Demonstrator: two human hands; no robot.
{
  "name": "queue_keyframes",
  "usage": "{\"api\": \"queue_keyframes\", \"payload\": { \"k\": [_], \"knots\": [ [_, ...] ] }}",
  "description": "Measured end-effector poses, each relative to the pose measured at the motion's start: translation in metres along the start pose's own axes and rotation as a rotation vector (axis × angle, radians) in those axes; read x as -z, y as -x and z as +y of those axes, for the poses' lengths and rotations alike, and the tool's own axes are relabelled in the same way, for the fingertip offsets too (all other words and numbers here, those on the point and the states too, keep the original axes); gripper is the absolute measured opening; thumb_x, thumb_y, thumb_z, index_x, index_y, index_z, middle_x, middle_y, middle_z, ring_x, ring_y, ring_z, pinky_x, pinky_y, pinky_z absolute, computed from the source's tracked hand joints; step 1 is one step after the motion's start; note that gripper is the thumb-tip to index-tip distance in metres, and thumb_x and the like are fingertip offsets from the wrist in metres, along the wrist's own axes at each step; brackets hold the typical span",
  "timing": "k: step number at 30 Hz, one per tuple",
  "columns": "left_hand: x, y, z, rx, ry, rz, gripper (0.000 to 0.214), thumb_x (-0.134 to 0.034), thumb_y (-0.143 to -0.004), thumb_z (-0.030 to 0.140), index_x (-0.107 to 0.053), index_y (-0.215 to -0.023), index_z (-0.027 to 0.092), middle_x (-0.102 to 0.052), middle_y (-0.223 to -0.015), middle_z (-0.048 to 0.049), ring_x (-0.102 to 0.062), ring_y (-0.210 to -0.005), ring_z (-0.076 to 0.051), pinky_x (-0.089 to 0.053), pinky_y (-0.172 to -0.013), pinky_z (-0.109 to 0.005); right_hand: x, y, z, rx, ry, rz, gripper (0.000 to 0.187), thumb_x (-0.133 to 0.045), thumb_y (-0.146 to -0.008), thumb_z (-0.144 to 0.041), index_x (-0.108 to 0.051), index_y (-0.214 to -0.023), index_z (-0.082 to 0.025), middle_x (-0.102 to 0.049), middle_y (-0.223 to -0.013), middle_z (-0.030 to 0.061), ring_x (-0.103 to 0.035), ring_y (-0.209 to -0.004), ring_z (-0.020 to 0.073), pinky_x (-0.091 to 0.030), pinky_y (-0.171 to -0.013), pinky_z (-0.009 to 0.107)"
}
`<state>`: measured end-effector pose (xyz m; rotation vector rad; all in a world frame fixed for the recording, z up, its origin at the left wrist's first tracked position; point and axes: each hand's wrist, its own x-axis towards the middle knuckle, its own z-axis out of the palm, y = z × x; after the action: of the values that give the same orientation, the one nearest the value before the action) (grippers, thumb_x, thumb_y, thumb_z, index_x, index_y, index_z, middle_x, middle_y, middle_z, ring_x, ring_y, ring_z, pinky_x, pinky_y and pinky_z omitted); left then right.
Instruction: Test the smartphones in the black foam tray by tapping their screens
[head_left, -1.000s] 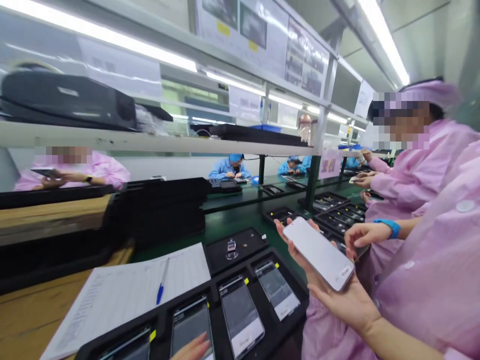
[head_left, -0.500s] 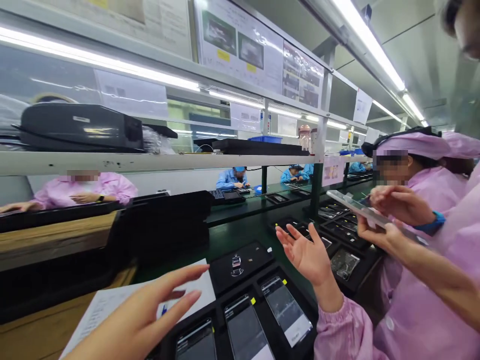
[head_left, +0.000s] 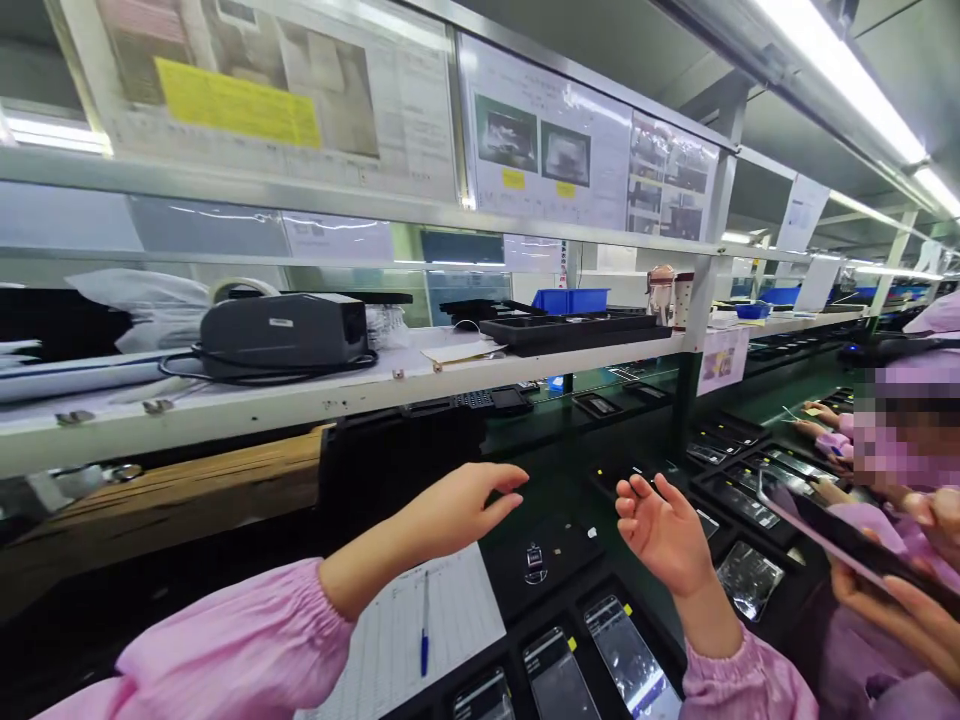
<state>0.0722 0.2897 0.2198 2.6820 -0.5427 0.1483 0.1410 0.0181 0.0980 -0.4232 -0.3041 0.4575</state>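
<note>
The left hand [head_left: 450, 510] hangs in the air above the bench [head_left: 570, 480], its fingers [head_left: 502, 485] stretched forward and loosely parted, grasping nothing; the right hand [head_left: 664, 530] is raised near it, palm turned inward, fingers [head_left: 637, 492] softly curled and released, touching nothing. Between and below the two hands lies a small tray [head_left: 570, 540] with a little metal part [head_left: 533, 562] in it; just in front of that a long tray [head_left: 581, 625] holds phones [head_left: 630, 660] side by side, screens up. Left of the trays, under the left forearm, lies a sheet [head_left: 390, 650] with a blue pen [head_left: 424, 635] on it. At the right edge a co-worker's hand [head_left: 900, 610] holds another phone [head_left: 847, 540], tilted, well apart from the person's own hands. Above the bench runs a shelf [head_left: 300, 400]; on it sit a black box [head_left: 281, 330] with a cable and more dark trays [head_left: 570, 328].
</note>
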Motion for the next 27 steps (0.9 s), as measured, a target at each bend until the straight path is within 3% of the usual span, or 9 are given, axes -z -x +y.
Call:
{"api": "queue_keyframes", "payload": {
  "k": [3,8,11,16,21,24,27],
  "knots": [
    [0.025,-0.004,0.007,0.011,-0.114,-0.128,0.044,-0.048,-0.095,0.035,-0.065,-0.132,0.017,-0.069,-0.133,-0.0097,-0.065,-0.121,-0.029,-0.051,-0.105,-0.044,-0.026,-0.009,-0.002,-0.017,-0.038,0.12,0.026,-0.09,-0.068,-0.028,-0.075,-0.086,-0.018,-0.076,-0.086,0.0019,-0.069,-0.07,0.0117,-0.052,-0.056,0.02],
    [0.065,-0.023,0.014,-0.012,-0.223,-0.188,0.045,-0.047,-0.097,0.031,-0.063,-0.136,0.016,-0.067,-0.136,-0.0131,-0.064,-0.124,-0.034,-0.05,-0.106,-0.05,-0.06,-0.015,0.007,-0.087,-0.064,0.239,0.029,-0.093,-0.063,-0.026,-0.073,-0.081,-0.016,-0.074,-0.081,0.0023,-0.066,-0.065,0.0117,-0.048,-0.053,0.019],
    [0.083,-0.04,0.011,-0.032,-0.258,-0.166,0.044,-0.048,-0.096,0.03,-0.063,-0.135,0.016,-0.067,-0.135,-0.0145,-0.063,-0.124,-0.036,-0.05,-0.105,-0.05,-0.066,-0.013,0.011,-0.137,-0.054,0.319,0.033,-0.096,-0.058,-0.026,-0.073,-0.078,-0.015,-0.073,-0.077,0.0019,-0.063,-0.062,0.0113,-0.045,-0.051,0.018],
    [0.098,-0.077,0.002,-0.061,-0.282,-0.071,0.04,-0.051,-0.095,0.029,-0.066,-0.13,0.018,-0.07,-0.13,-0.0139,-0.066,-0.121,-0.035,-0.052,-0.102,-0.047,-0.06,-0.005,0.011,-0.143,-0.045,0.431,0.041,-0.101,-0.049,-0.028,-0.073,-0.075,-0.013,-0.071,-0.073,0.0022,-0.06,-0.058,0.0097,-0.04,-0.048,0.016],
    [0.106,-0.149,0.001,-0.065,-0.308,0.031,0.037,-0.052,-0.095,0.026,-0.067,-0.128,0.018,-0.068,-0.133,-0.014,-0.063,-0.124,-0.034,-0.047,-0.107,-0.046,-0.046,0.001,0.01,-0.168,-0.048,0.497,0.046,-0.104,-0.043,-0.031,-0.073,-0.071,-0.013,-0.07,-0.069,0.0023,-0.059,-0.055,0.009,-0.037,-0.046,0.015],
    [0.113,-0.213,0.005,-0.021,-0.304,0.117,0.037,-0.05,-0.099,0.025,-0.062,-0.132,0.017,-0.064,-0.137,-0.0146,-0.06,-0.128,-0.03,-0.045,-0.11,-0.046,-0.031,0.003,0.007,-0.201,-0.048,0.506,0.047,-0.104,-0.041,-0.033,-0.073,-0.07,-0.013,-0.07,-0.068,0.0024,-0.058,-0.054,0.0085,-0.035,-0.045,0.015],
    [0.118,-0.282,0.009,0.044,-0.285,0.197,0.038,-0.057,-0.099,0.035,-0.059,-0.132,0.016,-0.062,-0.135,-0.0135,-0.061,-0.123,-0.027,-0.048,-0.107,-0.052,-0.008,0.001,0.004,-0.226,-0.035,0.448,0.045,-0.103,-0.047,-0.038,-0.075,-0.073,-0.014,-0.072,-0.072,0.0034,-0.06,-0.056,0.0091,-0.038,-0.047,0.016]
  ]
}}
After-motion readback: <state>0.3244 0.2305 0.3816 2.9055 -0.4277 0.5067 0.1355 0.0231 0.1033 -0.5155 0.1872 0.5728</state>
